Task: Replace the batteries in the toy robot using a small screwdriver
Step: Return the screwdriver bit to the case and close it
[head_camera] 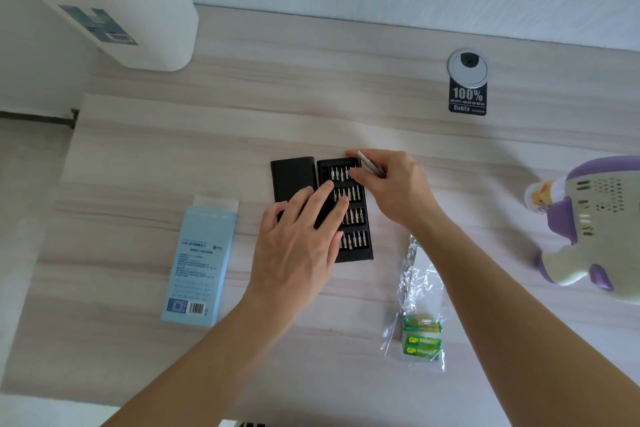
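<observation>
A black bit tray [360, 255] with rows of metal bits lies mid-table, its black sleeve [291, 180] beside it on the left. My left hand [298, 246] rests flat on the tray and sleeve, fingers straight. My right hand [391, 184] is at the tray's far end, gripping the grey screwdriver handle [367, 161]. The purple and cream toy robot [588, 222] lies at the right edge. Green GP batteries [420, 340] sit in a clear wrapper near the front.
A light blue product box [199, 263] lies left of the tray. A white cylindrical appliance [114, 7] stands at the back left. A cable grommet with a black tag [467, 87] is at the back right. The wall runs behind the table.
</observation>
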Available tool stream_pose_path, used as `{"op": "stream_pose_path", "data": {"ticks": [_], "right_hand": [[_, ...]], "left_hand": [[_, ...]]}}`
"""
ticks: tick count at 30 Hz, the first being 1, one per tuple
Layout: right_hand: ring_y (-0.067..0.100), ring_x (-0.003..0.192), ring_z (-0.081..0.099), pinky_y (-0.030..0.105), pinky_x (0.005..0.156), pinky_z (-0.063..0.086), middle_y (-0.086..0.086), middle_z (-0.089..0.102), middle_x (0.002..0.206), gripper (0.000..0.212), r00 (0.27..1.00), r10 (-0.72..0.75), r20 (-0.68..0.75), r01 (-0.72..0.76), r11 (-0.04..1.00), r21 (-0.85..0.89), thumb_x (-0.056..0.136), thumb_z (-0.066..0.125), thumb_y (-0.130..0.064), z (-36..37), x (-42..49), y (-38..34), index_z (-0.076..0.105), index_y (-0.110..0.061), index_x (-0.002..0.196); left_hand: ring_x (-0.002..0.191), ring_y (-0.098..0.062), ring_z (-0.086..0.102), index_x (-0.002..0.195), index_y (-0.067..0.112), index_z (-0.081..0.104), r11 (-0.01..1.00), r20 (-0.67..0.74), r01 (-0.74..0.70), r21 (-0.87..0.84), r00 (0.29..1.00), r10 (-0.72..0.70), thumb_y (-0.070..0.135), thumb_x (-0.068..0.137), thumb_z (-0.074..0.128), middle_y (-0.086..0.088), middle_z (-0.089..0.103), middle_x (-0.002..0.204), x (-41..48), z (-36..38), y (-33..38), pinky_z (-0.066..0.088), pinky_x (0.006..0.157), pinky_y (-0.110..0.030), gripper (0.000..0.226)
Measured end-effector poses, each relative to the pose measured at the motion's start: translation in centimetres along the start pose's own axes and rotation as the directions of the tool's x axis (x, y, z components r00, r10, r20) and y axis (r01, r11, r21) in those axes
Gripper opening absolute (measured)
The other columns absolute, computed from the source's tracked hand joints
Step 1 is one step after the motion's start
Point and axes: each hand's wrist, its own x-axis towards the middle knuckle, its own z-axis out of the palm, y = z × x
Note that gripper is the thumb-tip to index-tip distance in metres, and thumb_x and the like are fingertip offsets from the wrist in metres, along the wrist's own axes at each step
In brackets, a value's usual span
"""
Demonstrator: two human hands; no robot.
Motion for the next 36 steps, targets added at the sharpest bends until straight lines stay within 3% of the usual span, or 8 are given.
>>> {"op": "stream_pose_path", "data": {"ticks": [9, 15, 19, 24, 27, 30, 33, 36], "right_hand": [[0.017, 0.067, 0.059, 0.027, 0.064, 0.046, -0.001, 0.072, 0.079, 0.026, 1.000, -0.005, 0.005, 0.005, 1.000, 0.017, 0.091, 0.067, -0.030, 0.0, 0.0, 0.3, 0.071, -0.040, 0.115], [0.008, 0.058, 0.048, 0.024, 0.059, 0.041, 0.000, 0.067, 0.072, 0.025, 1.000, -0.011, 0.010, 0.011, 1.000, 0.007, 0.091, 0.067, -0.031, 0.0, 0.2, 0.5, 0.071, -0.040, 0.114], [0.002, 0.050, 0.045, 0.013, 0.050, 0.035, -0.011, 0.054, 0.057, 0.024, 1.000, -0.013, 0.010, 0.013, 1.000, -0.026, 0.092, 0.067, -0.030, -0.2, 0.1, 0.3, 0.071, -0.039, 0.114], [0.004, 0.054, 0.049, 0.020, 0.055, 0.039, -0.012, 0.056, 0.061, 0.024, 0.999, 0.006, 0.035, -0.004, 0.998, -0.067, 0.093, 0.066, -0.030, -0.5, -0.1, -0.6, 0.071, -0.037, 0.115], [0.008, 0.056, 0.047, 0.029, 0.057, 0.038, -0.008, 0.050, 0.059, 0.011, 0.999, 0.030, 0.028, -0.027, 0.994, -0.106, 0.097, 0.058, -0.038, -1.3, -0.9, -1.9, 0.067, -0.032, 0.095], [0.011, 0.056, 0.039, 0.033, 0.057, 0.031, -0.008, 0.041, 0.059, 0.034, 0.996, 0.083, -0.021, -0.084, 0.996, -0.039, 0.103, 0.044, -0.034, -2.2, -2.5, -2.9, 0.045, -0.024, 0.071], [0.012, 0.057, 0.039, 0.033, 0.058, 0.031, -0.007, 0.042, 0.061, 0.030, 0.991, 0.120, -0.051, -0.120, 0.993, 0.014, 0.106, 0.039, -0.024, -2.8, -4.8, -3.4, 0.056, -0.016, 0.083], [0.020, 0.067, 0.057, 0.036, 0.064, 0.046, -0.004, 0.059, 0.072, 0.019, 0.983, 0.168, -0.072, -0.169, 0.986, -0.007, 0.104, 0.043, -0.020, -2.3, -6.8, -3.7, 0.061, -0.025, 0.102]], "left_hand": [[0.131, -0.023, 0.051, 0.138, 0.028, 0.054, 1.000, -0.032, -0.006, -0.016, 0.999, 0.005, 0.036, 0.097, 0.053, 0.001, 0.049, 0.150, 0.0, 0.1, 0.0, 0.038, 0.099, -0.040, 0.042], [0.130, -0.023, 0.050, 0.141, 0.029, 0.051, 1.000, -0.018, -0.001, -0.009, 1.000, 0.000, 0.035, 0.097, 0.048, 0.001, 0.047, 0.151, 0.0, 0.1, 0.1, 0.038, 0.102, -0.042, 0.044], [0.131, -0.023, 0.049, 0.142, 0.029, 0.049, 1.000, -0.003, 0.012, -0.026, 1.000, -0.012, 0.036, 0.097, 0.049, 0.001, 0.046, 0.152, -0.2, 0.0, 0.3, 0.036, 0.108, -0.046, 0.046], [0.127, -0.025, 0.052, 0.139, 0.027, 0.053, 0.998, -0.017, 0.016, -0.054, 1.000, -0.017, 0.034, 0.093, 0.057, 0.000, 0.050, 0.148, 0.0, -0.1, 0.4, 0.035, 0.112, -0.051, 0.046], [0.128, -0.024, 0.053, 0.140, 0.027, 0.051, 0.996, -0.007, 0.008, -0.085, 1.000, -0.008, 0.037, 0.093, 0.056, 0.001, 0.051, 0.148, 0.2, -0.6, 0.2, 0.036, 0.112, -0.050, 0.048], [0.131, -0.023, 0.051, 0.146, 0.019, 0.046, 0.989, 0.020, 0.031, -0.143, 0.999, -0.028, 0.041, 0.093, 0.054, -0.001, 0.049, 0.150, -0.1, -1.3, -0.3, 0.041, 0.110, -0.048, 0.057], [0.130, -0.023, 0.053, 0.143, 0.012, 0.049, 0.979, 0.036, 0.075, -0.190, 0.997, -0.070, 0.039, 0.090, 0.061, -0.005, 0.052, 0.146, -0.7, -1.9, -1.3, 0.046, 0.106, -0.048, 0.061], [0.127, -0.025, 0.057, 0.139, 0.009, 0.054, 0.973, 0.035, 0.068, -0.219, 0.997, -0.062, 0.034, 0.086, 0.067, -0.007, 0.055, 0.142, -1.3, -2.0, -2.4, 0.048, 0.104, -0.047, 0.060]]}}
